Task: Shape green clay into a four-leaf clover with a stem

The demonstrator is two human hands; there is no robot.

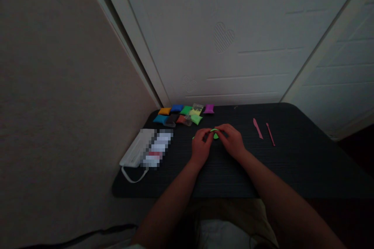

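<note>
My left hand (202,142) and my right hand (231,138) meet over the middle of the dark table. Between their fingertips they pinch a thin strip of light green modelling clay (214,129). Just below the strip, a second green clay piece (216,136) shows between the hands; whether it rests on the table or is held, I cannot tell. A small bit of green also peeks out at the left edge of my left hand, mostly hidden by it.
Colourful clay packets (177,108) lie along the back left of the table (292,163). A white case with a strap (137,149) and a blurred phone-like item (157,149) sit at the left. To the right are a pink plastic knife (257,128) and a thin pink tool (270,134). A panelled wall stands behind.
</note>
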